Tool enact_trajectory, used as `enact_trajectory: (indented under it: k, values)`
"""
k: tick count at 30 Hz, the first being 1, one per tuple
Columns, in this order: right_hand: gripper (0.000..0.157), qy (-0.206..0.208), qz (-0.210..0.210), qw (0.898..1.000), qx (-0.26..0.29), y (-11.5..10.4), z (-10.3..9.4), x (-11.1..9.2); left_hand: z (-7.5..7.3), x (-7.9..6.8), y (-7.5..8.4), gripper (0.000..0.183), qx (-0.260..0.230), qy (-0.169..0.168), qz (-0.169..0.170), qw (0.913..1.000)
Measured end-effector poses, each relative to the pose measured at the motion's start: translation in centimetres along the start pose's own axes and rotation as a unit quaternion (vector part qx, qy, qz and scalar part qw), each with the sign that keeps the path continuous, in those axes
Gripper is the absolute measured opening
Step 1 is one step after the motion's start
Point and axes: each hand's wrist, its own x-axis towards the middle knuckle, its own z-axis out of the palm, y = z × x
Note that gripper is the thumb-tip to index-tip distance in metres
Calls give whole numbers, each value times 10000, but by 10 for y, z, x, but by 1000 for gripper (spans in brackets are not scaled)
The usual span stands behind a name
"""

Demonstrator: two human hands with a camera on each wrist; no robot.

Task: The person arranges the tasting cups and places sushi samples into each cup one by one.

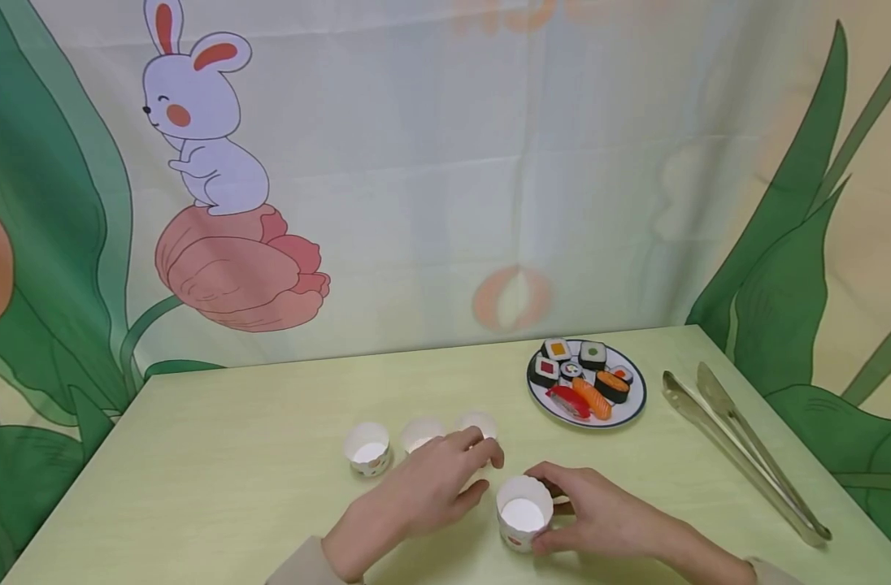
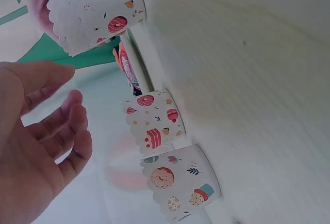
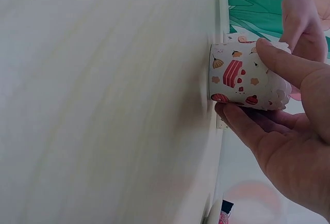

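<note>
My right hand [image 1: 608, 513] pinches a white paper baking cup [image 1: 517, 532] between thumb and fingers, low over the table. Printed cakes and doughnuts cover that cup [image 3: 240, 77] in the right wrist view, and its rim is scalloped. To its left my left hand [image 1: 436, 479] hovers, holding nothing, fingers loosely bent. Just beyond the left hand stand three similar cups in a row: a left cup [image 1: 367, 449], a middle cup [image 1: 419, 431] and a right cup [image 1: 478, 422]. The left hand partly hides the middle and right ones.
A blue-rimmed plate [image 1: 628, 417] of sushi pieces stands at the back right. Long metal tongs [image 1: 753, 459] lie along the right side of the pale green table [image 1: 219, 463]. A printed cloth [image 1: 416, 203] with a rabbit hangs behind the table.
</note>
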Motion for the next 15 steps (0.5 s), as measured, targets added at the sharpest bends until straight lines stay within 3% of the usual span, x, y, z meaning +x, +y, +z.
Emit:
enact_trajectory:
  k: [8,15]
  values:
    - [62,-29,64,10000,68,1,-1,-1,-4,-6,4,26,-741,-355,422,9957]
    - [60,-47,31,10000,66,1,-1,-2,-4,-7,6,24,-626,-430,762,9942]
